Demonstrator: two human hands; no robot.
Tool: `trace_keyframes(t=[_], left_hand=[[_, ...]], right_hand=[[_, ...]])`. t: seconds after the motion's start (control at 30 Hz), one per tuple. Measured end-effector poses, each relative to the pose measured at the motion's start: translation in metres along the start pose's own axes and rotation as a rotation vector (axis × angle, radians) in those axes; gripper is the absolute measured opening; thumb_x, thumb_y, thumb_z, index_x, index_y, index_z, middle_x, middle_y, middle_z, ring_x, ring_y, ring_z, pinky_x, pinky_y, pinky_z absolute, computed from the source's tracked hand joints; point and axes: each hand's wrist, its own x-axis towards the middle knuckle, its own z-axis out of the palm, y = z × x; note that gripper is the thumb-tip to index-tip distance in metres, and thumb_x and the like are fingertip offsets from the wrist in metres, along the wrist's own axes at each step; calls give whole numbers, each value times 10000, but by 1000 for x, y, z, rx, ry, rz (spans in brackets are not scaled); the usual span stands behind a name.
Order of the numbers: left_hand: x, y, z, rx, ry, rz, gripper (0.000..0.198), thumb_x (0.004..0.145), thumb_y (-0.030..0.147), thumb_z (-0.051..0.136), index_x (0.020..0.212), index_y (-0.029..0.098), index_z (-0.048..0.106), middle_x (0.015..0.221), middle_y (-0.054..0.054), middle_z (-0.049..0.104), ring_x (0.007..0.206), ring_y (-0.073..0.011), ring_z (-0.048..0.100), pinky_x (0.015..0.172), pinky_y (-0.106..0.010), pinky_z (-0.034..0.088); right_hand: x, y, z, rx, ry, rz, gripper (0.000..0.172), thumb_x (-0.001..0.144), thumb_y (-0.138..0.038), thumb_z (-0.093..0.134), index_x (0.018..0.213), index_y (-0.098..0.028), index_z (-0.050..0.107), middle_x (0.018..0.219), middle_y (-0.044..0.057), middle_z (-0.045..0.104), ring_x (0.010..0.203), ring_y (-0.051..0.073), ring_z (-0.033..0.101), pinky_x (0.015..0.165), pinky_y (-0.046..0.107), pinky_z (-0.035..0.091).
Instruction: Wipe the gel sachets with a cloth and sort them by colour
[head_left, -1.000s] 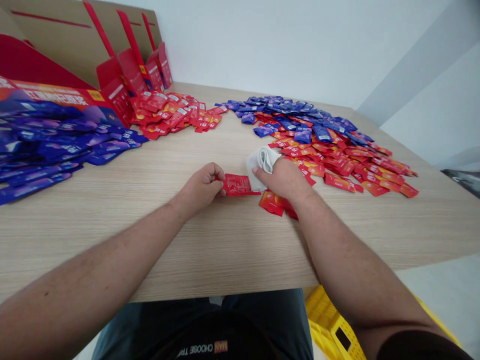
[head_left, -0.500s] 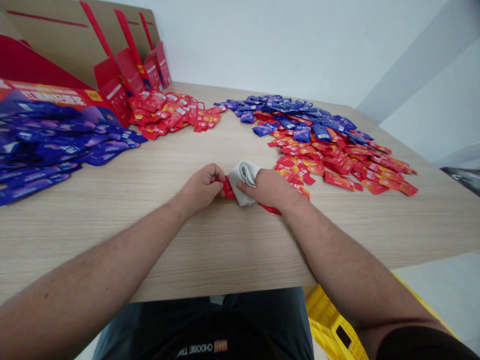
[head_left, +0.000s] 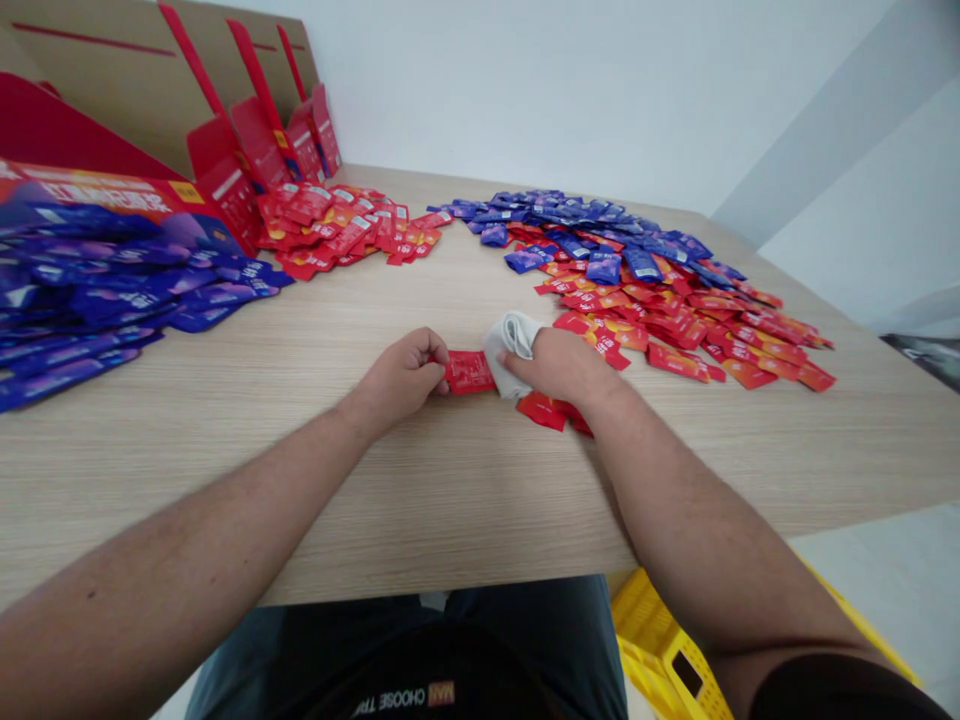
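A small red sachet (head_left: 471,372) lies low over the table, its left end pinched between the thumb and fingers of my left hand (head_left: 409,375). My right hand (head_left: 559,362) is closed on a folded grey-white cloth (head_left: 504,375). The cloth touches the sachet's right end and covers a little of it. Under and beside my right wrist lie a few red sachets (head_left: 541,411), partly hidden by the hand.
Purple sachets (head_left: 592,215) and red-orange sachets (head_left: 675,310) are heaped at the right. Another red pile (head_left: 337,225) and a purple pile (head_left: 135,280) lie left, by red boxes (head_left: 225,170). A yellow basket (head_left: 660,640) stands below the table's front edge (head_left: 450,590).
My right hand has slid the cloth to the right along the sachet, so more of its red face shows. My left hand has stayed in place.
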Motion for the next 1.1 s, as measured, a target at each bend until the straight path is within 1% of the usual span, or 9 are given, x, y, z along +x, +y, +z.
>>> trace_keyframes(t=[0.13, 0.33, 0.43, 0.53, 0.7, 0.83, 0.9, 1.0, 1.1], left_hand=[[0, 1, 1, -50, 13, -24, 177, 682, 100, 533, 821, 210, 528, 582, 47, 580, 523, -119, 573, 515, -212, 392], [0, 1, 0, 67, -5, 19, 177, 670, 95, 525, 809, 204, 539, 587, 44, 592, 530, -119, 561, 509, -217, 369], [0, 2, 0, 6, 1, 4, 174, 683, 104, 526, 824, 206, 530, 578, 47, 591, 520, -120, 560, 512, -217, 372], [-1, 4, 1, -24, -5, 0, 185, 674, 87, 519, 819, 202, 531, 572, 48, 589, 521, -118, 562, 524, -219, 388], [-1, 3, 0, 76, -24, 24, 190, 662, 75, 518, 804, 199, 545, 582, 41, 605, 534, -119, 564, 527, -220, 387], [0, 1, 0, 15, -10, 11, 177, 683, 97, 527, 821, 207, 538, 574, 44, 593, 532, -124, 575, 521, -218, 387], [0, 1, 1, -27, -10, 5, 180, 675, 94, 532, 815, 206, 534, 579, 44, 588, 531, -123, 577, 521, -217, 393], [-1, 3, 1, 2, -28, 18, 190, 657, 77, 522, 802, 200, 536, 587, 42, 592, 524, -116, 561, 524, -218, 395], [0, 2, 1, 72, -33, 38, 188, 663, 80, 516, 805, 199, 543, 582, 42, 600, 517, -114, 549, 517, -219, 379]], right_hand=[[-2, -3, -1, 26, 70, 19, 577, 920, -607, 450, 1131, -133, 704, 1035, 197, 740, 946, 305, 708, 736, 343, 506], [-3, -5, 0, 16, -34, -39, 521, 908, -582, 474, 1058, -156, 734, 1006, 177, 751, 927, 286, 711, 727, 323, 502], [-1, 0, -1, -14, 42, 39, 566, 907, -599, 466, 1093, -129, 720, 1009, 195, 744, 926, 298, 710, 725, 336, 504], [-3, -6, 0, 42, 91, -30, 575, 920, -615, 444, 1123, -146, 707, 1020, 176, 746, 947, 286, 707, 744, 326, 503], [-5, -9, 0, 33, -47, -70, 515, 920, -578, 464, 1055, -159, 730, 1002, 176, 751, 918, 287, 712, 729, 326, 501], [-4, -7, -1, -7, 32, 36, 549, 921, -596, 462, 1103, -144, 715, 1026, 193, 743, 938, 303, 709, 735, 342, 504], [-6, -13, 3, 31, 68, -21, 569, 930, -620, 435, 1128, -161, 706, 1030, 176, 745, 949, 293, 706, 745, 333, 501], [-8, -21, 7, 68, 28, -136, 556, 930, -623, 429, 1111, -183, 717, 1011, 156, 752, 939, 286, 708, 734, 324, 499], [-4, -13, 5, 27, -18, -54, 537, 911, -604, 464, 1066, -163, 729, 999, 176, 750, 913, 300, 712, 709, 334, 499]])
